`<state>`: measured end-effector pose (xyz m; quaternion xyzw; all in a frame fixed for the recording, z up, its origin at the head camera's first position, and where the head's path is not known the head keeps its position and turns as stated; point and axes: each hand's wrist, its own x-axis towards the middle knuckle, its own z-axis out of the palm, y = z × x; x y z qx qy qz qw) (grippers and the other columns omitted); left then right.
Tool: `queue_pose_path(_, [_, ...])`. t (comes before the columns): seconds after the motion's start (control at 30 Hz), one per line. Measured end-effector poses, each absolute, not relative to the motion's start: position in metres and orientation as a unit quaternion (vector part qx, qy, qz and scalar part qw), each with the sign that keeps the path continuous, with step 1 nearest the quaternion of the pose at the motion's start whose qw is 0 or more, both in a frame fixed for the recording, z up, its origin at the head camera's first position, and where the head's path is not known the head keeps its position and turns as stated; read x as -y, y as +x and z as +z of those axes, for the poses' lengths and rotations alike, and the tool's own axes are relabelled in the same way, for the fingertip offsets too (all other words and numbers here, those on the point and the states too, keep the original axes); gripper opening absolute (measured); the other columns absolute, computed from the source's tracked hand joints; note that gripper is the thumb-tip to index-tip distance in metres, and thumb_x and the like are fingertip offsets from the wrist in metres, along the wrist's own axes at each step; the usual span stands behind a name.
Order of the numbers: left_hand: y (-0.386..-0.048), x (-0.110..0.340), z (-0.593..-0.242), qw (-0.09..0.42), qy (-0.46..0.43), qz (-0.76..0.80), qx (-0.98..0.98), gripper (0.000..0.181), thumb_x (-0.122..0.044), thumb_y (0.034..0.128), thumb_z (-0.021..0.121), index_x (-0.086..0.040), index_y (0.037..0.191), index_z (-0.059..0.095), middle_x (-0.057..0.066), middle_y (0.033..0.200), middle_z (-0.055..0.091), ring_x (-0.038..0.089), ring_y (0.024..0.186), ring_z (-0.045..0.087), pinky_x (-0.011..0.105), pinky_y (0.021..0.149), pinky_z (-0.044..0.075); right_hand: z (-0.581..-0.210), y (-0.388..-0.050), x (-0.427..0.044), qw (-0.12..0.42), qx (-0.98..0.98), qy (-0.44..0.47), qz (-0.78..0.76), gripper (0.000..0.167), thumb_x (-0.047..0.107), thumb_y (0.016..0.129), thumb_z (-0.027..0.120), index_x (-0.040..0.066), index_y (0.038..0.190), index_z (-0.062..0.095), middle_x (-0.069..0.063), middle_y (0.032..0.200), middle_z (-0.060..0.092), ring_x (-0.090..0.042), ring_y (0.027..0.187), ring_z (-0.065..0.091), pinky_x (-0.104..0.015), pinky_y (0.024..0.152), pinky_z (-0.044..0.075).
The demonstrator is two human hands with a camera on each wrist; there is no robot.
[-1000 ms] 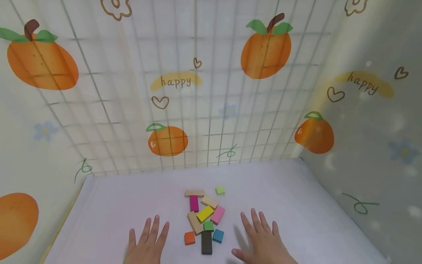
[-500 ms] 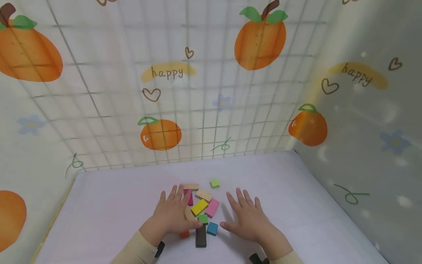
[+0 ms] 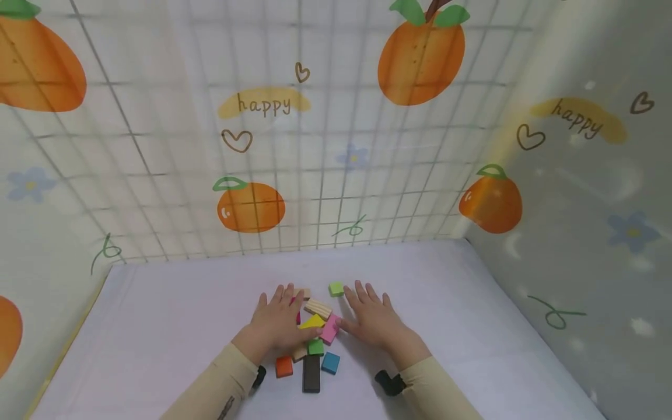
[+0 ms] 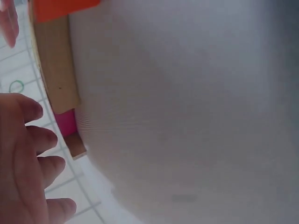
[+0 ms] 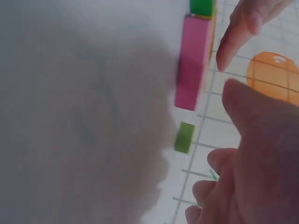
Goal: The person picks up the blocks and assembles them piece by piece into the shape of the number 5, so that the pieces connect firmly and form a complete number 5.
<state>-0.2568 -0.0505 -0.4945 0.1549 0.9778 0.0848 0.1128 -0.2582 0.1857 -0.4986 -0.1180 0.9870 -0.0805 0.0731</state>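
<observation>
My left hand hovers palm down over the left side of a group of wooden blocks, fingers spread. It partly hides a magenta block, a plain tan block and a yellow block. On the right, my right hand is held above the table with fingers extended, its thumb close to the pink block. Neither hand holds anything. Around them lie a striped wooden block, a green block, a light green cube and a back wooden block.
Nearer me are an orange block, a dark block and a blue block. The white table is enclosed by fruit-printed curtains, with a wire grid showing at the back.
Both hands have moved forward and inward, the left from beside the blocks to over them, the right closer to the pink block. The head view has shifted slightly. The blocks appear unmoved.
</observation>
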Motion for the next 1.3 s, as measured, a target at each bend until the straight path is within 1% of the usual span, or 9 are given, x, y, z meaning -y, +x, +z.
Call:
queue_pose_path(0.17, [-0.26,0.048,-0.506,0.136,0.143,0.088,-0.976,0.1,-0.082,0.086,0.046,-0.014,0.157,0.036,0.013,0.167,0.026,0.036,0.154,0.023,0.068,0.12,0.019,-0.518,-0.272,-0.183,0.104,-0.982,-0.122,-0.102,0.077,0.06,0.099,0.049,0.02,0.161,0.027,-0.008,0.169,0.021,-0.036,0.156,0.016,-0.068,0.121,0.014])
queue_pose_path(0.27, [-0.261,0.045,-0.512,0.14,0.145,0.092,-0.975,0.1,-0.083,0.0861,0.045,-0.013,0.157,0.036,0.013,0.167,0.027,0.036,0.154,0.024,0.067,0.12,0.02,-0.526,-0.276,-0.184,0.115,-0.981,-0.115,-0.107,0.077,0.061,0.099,0.048,0.02,0.161,0.027,-0.007,0.169,0.022,-0.035,0.156,0.016,-0.068,0.121,0.014])
queue_pose_path(0.47, [-0.266,0.039,-0.511,0.13,0.148,0.083,-0.977,0.1,-0.083,0.0858,0.045,-0.013,0.156,0.039,0.018,0.165,0.029,0.038,0.151,0.029,0.064,0.12,0.024,-0.524,-0.28,-0.183,0.125,-0.975,-0.127,-0.131,0.077,0.063,0.098,0.05,0.021,0.16,0.031,-0.008,0.167,0.027,-0.036,0.155,0.022,-0.07,0.119,0.017])
queue_pose_path(0.6, [-0.268,0.036,-0.507,0.112,0.155,0.072,-0.979,0.099,-0.084,0.0872,0.041,-0.013,0.156,0.04,0.02,0.163,0.031,0.041,0.149,0.032,0.061,0.119,0.028,-0.517,-0.28,-0.179,0.133,-0.973,-0.132,-0.136,0.078,0.065,0.097,0.049,0.022,0.16,0.031,-0.009,0.166,0.028,-0.037,0.154,0.023,-0.069,0.119,0.019])
queue_pose_path(0.8, [-0.27,0.032,-0.503,0.088,0.158,0.061,-0.982,0.095,-0.083,0.0883,0.039,-0.014,0.154,0.043,0.018,0.161,0.037,0.04,0.145,0.039,0.06,0.117,0.032,-0.51,-0.277,-0.174,0.125,-0.974,-0.141,-0.128,0.077,0.062,0.098,0.05,0.02,0.16,0.031,-0.01,0.166,0.029,-0.038,0.153,0.025,-0.07,0.118,0.02])
queue_pose_path(1.07, [-0.275,0.024,-0.499,0.085,0.162,0.057,-0.981,0.095,-0.083,0.0885,0.039,-0.015,0.155,0.041,0.017,0.162,0.035,0.038,0.147,0.036,0.061,0.118,0.03,-0.504,-0.276,-0.177,0.115,-0.977,-0.131,-0.121,0.076,0.059,0.098,0.052,0.021,0.16,0.03,-0.009,0.166,0.029,-0.037,0.154,0.024,-0.07,0.118,0.019])
queue_pose_path(1.3, [-0.278,0.018,-0.498,0.088,0.168,0.059,-0.98,0.094,-0.082,0.0894,0.038,-0.015,0.155,0.041,0.017,0.162,0.035,0.038,0.148,0.035,0.061,0.119,0.03,-0.509,-0.281,-0.179,0.11,-0.978,-0.126,-0.121,0.075,0.058,0.099,0.051,0.021,0.16,0.029,-0.009,0.166,0.028,-0.037,0.154,0.024,-0.069,0.118,0.021])
